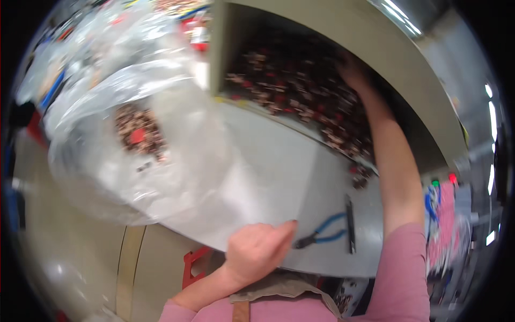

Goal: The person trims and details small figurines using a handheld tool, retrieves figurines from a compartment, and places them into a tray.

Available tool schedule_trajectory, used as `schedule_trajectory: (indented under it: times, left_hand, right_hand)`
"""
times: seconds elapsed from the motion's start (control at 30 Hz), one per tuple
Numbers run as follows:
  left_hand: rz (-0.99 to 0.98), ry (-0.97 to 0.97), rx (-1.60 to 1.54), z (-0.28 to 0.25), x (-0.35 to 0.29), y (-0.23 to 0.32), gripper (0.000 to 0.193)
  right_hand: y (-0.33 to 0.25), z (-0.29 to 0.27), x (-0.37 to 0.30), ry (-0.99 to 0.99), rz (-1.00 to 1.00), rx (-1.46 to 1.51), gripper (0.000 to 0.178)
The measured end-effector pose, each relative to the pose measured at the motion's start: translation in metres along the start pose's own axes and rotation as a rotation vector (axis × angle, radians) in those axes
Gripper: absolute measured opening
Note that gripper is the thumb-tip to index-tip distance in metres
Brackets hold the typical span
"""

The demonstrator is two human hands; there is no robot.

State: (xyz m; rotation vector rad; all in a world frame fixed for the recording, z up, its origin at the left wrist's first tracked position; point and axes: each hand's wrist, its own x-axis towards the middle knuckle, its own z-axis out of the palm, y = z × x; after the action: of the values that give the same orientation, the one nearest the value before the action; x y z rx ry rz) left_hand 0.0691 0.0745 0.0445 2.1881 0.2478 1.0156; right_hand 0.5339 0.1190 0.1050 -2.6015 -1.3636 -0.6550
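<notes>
Inside the box [405,51] at the surface's [268,150] far edge, copper-coloured parts [276,99] were spread left of the nearer right hand [352,74], its grip too blurred to tell, while the left hand [256,247] was held curled shut by the near edge.

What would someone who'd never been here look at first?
Probably the big, shiny, see-through plastic bag on the left, with a clump of small copper-coloured pieces showing in it. Next, the dark heap of small copper and red bits inside the open beige box at the top, where the bare right hand reaches in. Then the blue-handled pliers on the grey table, right of the bare left hand.
</notes>
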Motion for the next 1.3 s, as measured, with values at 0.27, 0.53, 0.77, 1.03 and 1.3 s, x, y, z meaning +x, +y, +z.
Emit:
schedule_trajectory:
  times: [0.27,0.53,0.77,1.03,1.3]
  left_hand:
    - [0.002,0.096,-0.005,0.02,-0.006,0.004,0.027]
    - [0.073,0.103,0.123,0.022,-0.009,0.008,0.018]
    - [0.114,0.036,0.123,0.024,-0.004,0.01,0.019]
    - [0.109,0.035,0.181,0.021,-0.007,0.009,0.028]
    - [0.121,0.065,0.175,0.02,-0.007,0.008,0.024]
  right_hand:
    - [0.175,0.095,0.044,-0.183,-0.064,-0.041,0.047]
    - [0.158,0.123,0.049,-0.086,-0.153,0.127,0.052]
    - [0.173,0.125,0.045,-0.006,-0.081,0.143,0.058]
    - [0.114,0.123,0.048,0.122,0.116,-0.183,0.059]
    - [0.135,0.127,0.05,0.216,0.096,-0.089,0.056]
